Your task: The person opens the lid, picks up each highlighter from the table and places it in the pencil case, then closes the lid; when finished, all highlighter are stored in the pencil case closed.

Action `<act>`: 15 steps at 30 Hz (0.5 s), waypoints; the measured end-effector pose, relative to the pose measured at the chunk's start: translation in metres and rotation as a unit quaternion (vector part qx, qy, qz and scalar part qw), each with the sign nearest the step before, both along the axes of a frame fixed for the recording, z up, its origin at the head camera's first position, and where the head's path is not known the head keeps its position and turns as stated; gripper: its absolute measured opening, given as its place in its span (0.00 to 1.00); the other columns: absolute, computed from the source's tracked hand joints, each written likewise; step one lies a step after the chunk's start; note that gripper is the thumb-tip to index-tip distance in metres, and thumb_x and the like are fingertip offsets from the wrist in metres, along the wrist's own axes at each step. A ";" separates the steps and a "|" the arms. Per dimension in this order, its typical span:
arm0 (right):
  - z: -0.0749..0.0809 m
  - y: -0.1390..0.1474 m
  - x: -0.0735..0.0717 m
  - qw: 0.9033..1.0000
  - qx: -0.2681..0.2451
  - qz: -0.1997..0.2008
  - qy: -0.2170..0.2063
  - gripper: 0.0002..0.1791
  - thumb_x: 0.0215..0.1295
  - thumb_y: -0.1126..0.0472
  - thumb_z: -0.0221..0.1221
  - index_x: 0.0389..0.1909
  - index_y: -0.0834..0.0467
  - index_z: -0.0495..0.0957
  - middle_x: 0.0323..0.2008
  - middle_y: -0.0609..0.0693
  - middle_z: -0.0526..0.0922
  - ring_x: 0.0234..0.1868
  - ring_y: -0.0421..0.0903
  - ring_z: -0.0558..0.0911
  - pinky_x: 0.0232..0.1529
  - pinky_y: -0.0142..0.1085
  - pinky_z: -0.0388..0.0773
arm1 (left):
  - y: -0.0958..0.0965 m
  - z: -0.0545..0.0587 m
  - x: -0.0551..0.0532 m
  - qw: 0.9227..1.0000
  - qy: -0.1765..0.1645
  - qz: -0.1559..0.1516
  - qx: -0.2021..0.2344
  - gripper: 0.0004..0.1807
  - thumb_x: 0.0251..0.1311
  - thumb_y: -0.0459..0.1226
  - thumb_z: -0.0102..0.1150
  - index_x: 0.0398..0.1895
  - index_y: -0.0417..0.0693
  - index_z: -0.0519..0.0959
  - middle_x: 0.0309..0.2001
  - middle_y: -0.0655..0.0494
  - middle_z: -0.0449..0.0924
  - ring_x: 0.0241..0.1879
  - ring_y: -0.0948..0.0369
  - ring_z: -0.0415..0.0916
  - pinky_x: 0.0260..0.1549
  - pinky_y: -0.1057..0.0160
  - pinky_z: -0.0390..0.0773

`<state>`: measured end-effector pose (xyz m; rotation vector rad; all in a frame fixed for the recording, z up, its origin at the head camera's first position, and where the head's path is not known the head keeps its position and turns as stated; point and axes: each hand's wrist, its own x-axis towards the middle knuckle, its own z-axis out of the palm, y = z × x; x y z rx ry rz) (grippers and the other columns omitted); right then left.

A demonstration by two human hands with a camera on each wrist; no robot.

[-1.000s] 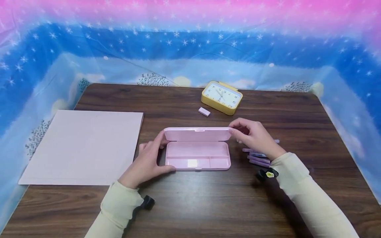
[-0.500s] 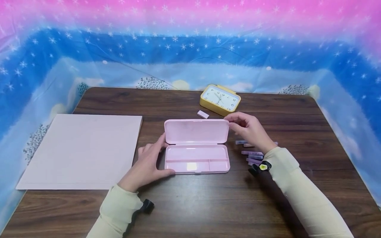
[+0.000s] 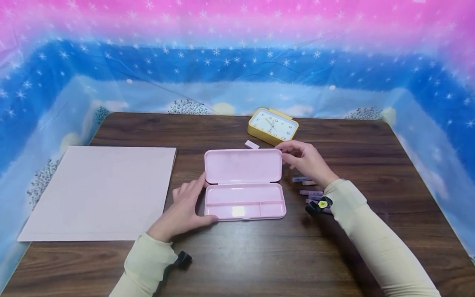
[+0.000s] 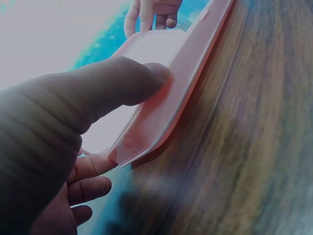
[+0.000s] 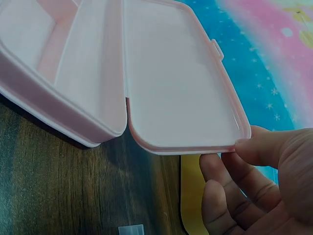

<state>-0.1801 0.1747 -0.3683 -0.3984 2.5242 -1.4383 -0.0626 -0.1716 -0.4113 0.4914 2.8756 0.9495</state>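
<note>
A pink pencil case (image 3: 231,191) lies on the wooden table with its lid (image 3: 243,166) raised and tilted back. Dividers split its base into compartments, with a pale square patch in the front one. My left hand (image 3: 182,210) grips the left end of the case, thumb at the front edge (image 4: 159,73) and fingers round the side. At the lid's far right corner, my right hand (image 3: 309,161) pinches the rim between thumb and fingers, as the right wrist view shows on the lid (image 5: 183,78).
Behind the lid are a small eraser-like white block (image 3: 252,144) and a yellow alarm clock (image 3: 272,126). Several purple pens or sticks (image 3: 311,192) lie under the right forearm. A large pale board (image 3: 100,194) covers the table's left. A patterned curtain (image 3: 222,62) surrounds the back.
The right hand has swung the lid further up and back, so its inner face now shows. The left hand stays on the case. The head view has tilted slightly.
</note>
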 end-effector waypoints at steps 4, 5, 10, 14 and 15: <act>0.000 0.002 0.001 1.000 0.003 0.006 0.007 0.17 0.69 0.59 0.59 0.57 0.53 0.77 0.48 0.55 0.82 0.46 0.57 0.82 0.42 0.49 0.81 | 0.001 -0.002 0.000 1.000 -0.001 0.000 0.001 0.64 0.44 0.55 0.74 0.78 0.41 0.47 0.60 0.54 0.71 0.55 0.54 0.62 0.57 0.47 0.52; 0.000 0.004 0.001 1.000 0.006 0.007 0.009 0.17 0.69 0.59 0.59 0.58 0.53 0.77 0.48 0.55 0.82 0.46 0.57 0.82 0.43 0.49 0.81 | 0.001 -0.002 0.000 1.000 -0.002 0.000 0.003 0.64 0.44 0.55 0.74 0.78 0.42 0.47 0.60 0.54 0.71 0.55 0.54 0.62 0.57 0.47 0.52; 0.005 0.025 0.006 0.999 0.030 0.002 0.028 0.19 0.68 0.59 0.61 0.59 0.50 0.76 0.49 0.55 0.81 0.45 0.55 0.82 0.45 0.50 0.80 | 0.003 -0.002 0.001 1.000 -0.007 -0.003 0.005 0.64 0.44 0.55 0.74 0.79 0.42 0.46 0.60 0.54 0.71 0.55 0.54 0.62 0.57 0.46 0.51; 0.014 0.051 0.009 0.997 0.060 -0.012 0.055 0.18 0.68 0.57 0.61 0.59 0.48 0.77 0.50 0.54 0.82 0.42 0.50 0.81 0.43 0.47 0.80 | 0.003 0.000 0.001 1.000 -0.005 0.000 0.007 0.64 0.44 0.54 0.74 0.79 0.42 0.46 0.60 0.53 0.71 0.55 0.54 0.62 0.57 0.46 0.51; 0.016 0.059 0.009 0.996 0.068 -0.017 0.059 0.18 0.69 0.56 0.60 0.59 0.48 0.76 0.50 0.53 0.82 0.42 0.50 0.80 0.42 0.46 0.80 | 0.003 0.001 0.001 1.000 -0.004 0.000 0.008 0.64 0.44 0.53 0.74 0.78 0.42 0.46 0.60 0.53 0.71 0.55 0.54 0.62 0.57 0.47 0.51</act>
